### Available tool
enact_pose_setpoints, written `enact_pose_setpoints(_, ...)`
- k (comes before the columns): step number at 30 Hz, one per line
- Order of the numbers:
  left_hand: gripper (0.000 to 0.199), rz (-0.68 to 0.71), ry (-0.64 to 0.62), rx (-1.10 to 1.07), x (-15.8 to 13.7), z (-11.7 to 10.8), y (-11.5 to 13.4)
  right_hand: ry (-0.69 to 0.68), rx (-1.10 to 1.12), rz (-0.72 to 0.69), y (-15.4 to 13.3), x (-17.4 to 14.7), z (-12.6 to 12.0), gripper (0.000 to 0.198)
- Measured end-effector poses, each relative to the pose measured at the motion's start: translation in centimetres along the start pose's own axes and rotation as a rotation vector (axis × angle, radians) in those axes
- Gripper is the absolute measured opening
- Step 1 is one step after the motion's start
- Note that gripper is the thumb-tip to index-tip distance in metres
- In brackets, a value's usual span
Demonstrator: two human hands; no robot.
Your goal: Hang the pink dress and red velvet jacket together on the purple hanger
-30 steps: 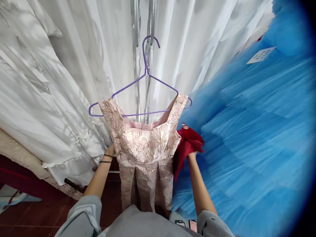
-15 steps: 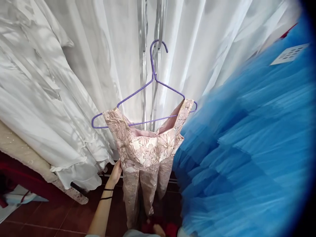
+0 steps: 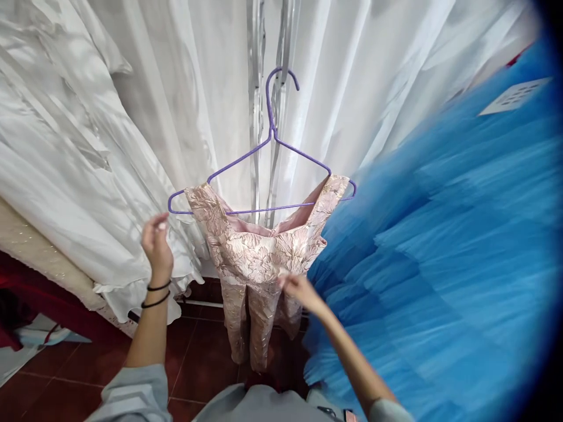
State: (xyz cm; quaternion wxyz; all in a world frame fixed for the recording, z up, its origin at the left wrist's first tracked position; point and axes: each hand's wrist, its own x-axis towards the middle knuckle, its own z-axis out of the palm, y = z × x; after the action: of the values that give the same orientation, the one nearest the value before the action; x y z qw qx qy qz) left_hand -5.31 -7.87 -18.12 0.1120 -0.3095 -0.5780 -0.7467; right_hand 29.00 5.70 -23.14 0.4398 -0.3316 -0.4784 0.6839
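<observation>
A pink and gold floral brocade dress (image 3: pixel 255 258) hangs by its wide shoulder straps from a purple hanger (image 3: pixel 246 156). The hanger's hook is up by a metal bar (image 3: pixel 287 41). My left hand (image 3: pixel 158 246) is raised just below and left of the hanger's left end, apart from the dress, with bent, loosely parted fingers and nothing in them. In front of the dress's waist is my right hand (image 3: pixel 303 291), its bent fingers blurred at the brocade. Whether they grip the cloth cannot be made out.
White gowns (image 3: pixel 109 193) hang on the left, and white curtain-like cloth (image 3: pixel 220 88) is behind the hanger. A blue ruffled tulle dress (image 3: pixel 440 252) fills the right, with a white tag (image 3: pixel 514 97) on it. Below is a dark red tiled floor (image 3: pixel 197 357).
My left hand has left the dress's left side and moved up and left. My right hand has risen from the bottom edge to the dress's waist. The dress's lower part has shifted slightly.
</observation>
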Motion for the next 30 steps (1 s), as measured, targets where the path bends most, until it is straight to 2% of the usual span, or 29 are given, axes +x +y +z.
enact_pose_setpoints(1,0.033,0.215,0.007,0.075,1.4,0.2,2.2,0.068,-0.036,-0.095,-2.5,1.0,-0.6,0.017)
enact_pose_setpoints(2,0.033,0.386,-0.051,0.188,2.5,0.6,4.3,0.157,-0.084,-0.228,-5.3,2.2,-1.2,0.017)
enact_pose_setpoints(4,0.035,0.659,-0.139,0.378,3.9,2.0,7.9,0.364,-0.18,-0.547,-10.9,4.8,-2.2,0.016)
enact_pose_setpoints(5,0.038,0.729,-0.214,0.44,4.2,2.9,9.2,0.427,-0.402,-0.814,-13.3,6.1,-2.6,0.021)
enact_pose_setpoints(6,0.039,0.77,-0.291,0.488,4.4,3.8,10.1,0.429,-0.585,-0.973,-15.4,7.3,-2.7,0.031)
enact_pose_setpoints(8,0.039,0.76,-0.418,0.543,4.4,5.2,11.0,0.272,-0.878,-1.073,-18.3,9.3,-2.8,0.037)
enact_pose_setpoints(11,0.04,0.663,-0.43,0.59,4.7,5.7,10.7,-0.001,-0.988,-0.922,-19.9,11.0,-2.9,0.041)
enact_pose_setpoints(13,0.042,0.608,-0.386,0.613,5.1,4.8,10.1,-0.058,-0.974,-0.853,-20.2,11.0,-3.5,0.043)
enact_pose_setpoints(16,0.041,0.494,-0.353,0.559,5.9,2.6,8.5,-0.077,-0.953,-0.812,-20.5,10.2,-4.5,0.046)
enact_pose_setpoints(19,0.04,0.273,-0.288,0.367,6.0,0.9,6.1,-0.122,-0.869,-0.737,-20.4,9.4,-4.8,0.051)
enact_pose_setpoints(22,0.041,0.075,-0.182,0.297,5.1,0.1,2.9,-0.157,-0.817,-0.687,-19.3,9.3,-4.3,0.053)
enact_pose_setpoints(24,0.044,-0.051,-0.163,0.27,3.8,0.0,0.8,-0.181,-0.828,-0.676,-17.9,9.8,-3.8,0.052)
enact_pose_setpoints(27,0.047,-0.207,-0.235,0.22,0.9,0.0,-2.0,-0.156,-0.804,-0.648,-15.3,10.6,-3.4,0.045)
enact_pose_setpoints(30,0.05,-0.321,-0.387,0.196,-3.0,0.0,-4.5,-0.03,-0.699,-0.585,-11.9,11.1,-3.7,0.034)
